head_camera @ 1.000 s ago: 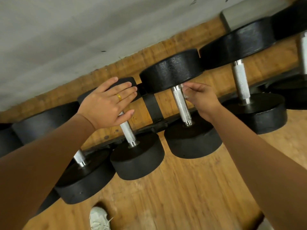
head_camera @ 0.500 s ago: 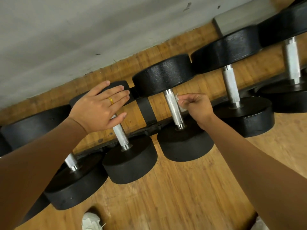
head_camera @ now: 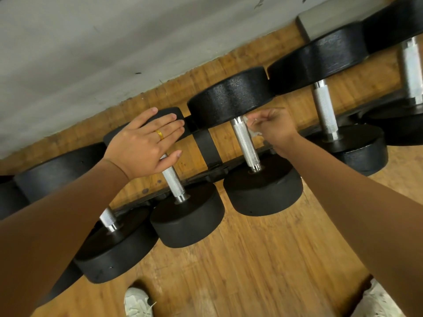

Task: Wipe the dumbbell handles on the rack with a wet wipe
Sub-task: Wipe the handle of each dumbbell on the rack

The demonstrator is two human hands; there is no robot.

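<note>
Several black dumbbells with knurled silver handles lie in a row on a low black rack point(head_camera: 207, 145). My right hand point(head_camera: 274, 126) pinches a small white wet wipe point(head_camera: 250, 126) just right of the middle dumbbell's handle point(head_camera: 245, 143), near its far end. My left hand point(head_camera: 146, 143) lies flat with straight fingers over the far head and upper handle of the neighbouring dumbbell point(head_camera: 176, 186) on the left. Part of that handle is hidden under my palm.
The rack stands on a wooden floor point(head_camera: 251, 259) against a grey wall point(head_camera: 114, 42). More dumbbells sit to the right point(head_camera: 325, 110) and left point(head_camera: 109, 218). My shoes point(head_camera: 137, 303) show at the bottom edge.
My right hand has slid with the wipe along the middle handle, down and back toward the far head. My left hand stays flat on the neighbouring dumbbell. The view shifted slightly.
</note>
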